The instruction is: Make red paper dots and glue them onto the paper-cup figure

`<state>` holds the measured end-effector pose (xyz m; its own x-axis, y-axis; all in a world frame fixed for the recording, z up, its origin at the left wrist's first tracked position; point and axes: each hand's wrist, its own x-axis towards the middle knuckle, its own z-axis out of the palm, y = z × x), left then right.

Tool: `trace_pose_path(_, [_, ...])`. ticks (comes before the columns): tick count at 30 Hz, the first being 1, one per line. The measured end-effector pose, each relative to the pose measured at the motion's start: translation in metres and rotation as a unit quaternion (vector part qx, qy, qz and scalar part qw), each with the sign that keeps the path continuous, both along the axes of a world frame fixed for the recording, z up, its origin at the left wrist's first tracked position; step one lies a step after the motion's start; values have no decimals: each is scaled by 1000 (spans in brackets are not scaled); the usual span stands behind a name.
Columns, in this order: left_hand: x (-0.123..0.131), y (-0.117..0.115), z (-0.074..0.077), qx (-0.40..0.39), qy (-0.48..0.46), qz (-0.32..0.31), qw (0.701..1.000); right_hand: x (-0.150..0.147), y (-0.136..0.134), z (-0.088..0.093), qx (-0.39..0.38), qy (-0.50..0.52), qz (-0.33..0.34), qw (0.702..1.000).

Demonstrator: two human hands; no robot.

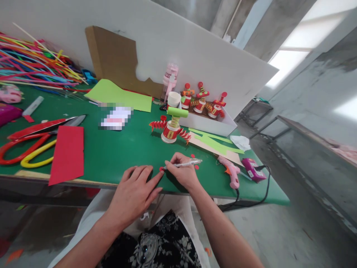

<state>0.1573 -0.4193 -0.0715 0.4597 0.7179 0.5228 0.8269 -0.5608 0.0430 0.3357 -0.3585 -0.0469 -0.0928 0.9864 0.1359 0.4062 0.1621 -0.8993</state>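
My right hand (182, 173) is closed around a pen (189, 163), its tip at a small red paper circle (161, 169) on the green table. Flat on the table, my left hand (136, 188) has its fingers stretched out, the index fingertip touching the circle's edge. More red circles (196, 167) lie just beyond my right hand. Behind the hands stands a paper-cup figure (170, 132) with a red band, folded red paper arms and a green paper roll on top.
Red-handled scissors (28, 143) and red paper (68, 154) lie left. A pink glue gun (230, 171) with a cord and a purple box (253, 170) are right. Behind are a white box (209, 124) of similar figures, green paper (119, 96) and colourful pipe cleaners (36, 67).
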Motion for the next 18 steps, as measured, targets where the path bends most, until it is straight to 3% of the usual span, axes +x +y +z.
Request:
trace_pose_path(5, [0,0,0,-2,-3,-1,1000,2,-1,1,6,4,-32,999])
trace_pose_path(18, [0,0,0,10,18,2,1000,1,-1,-1,-1,0,-6,1000])
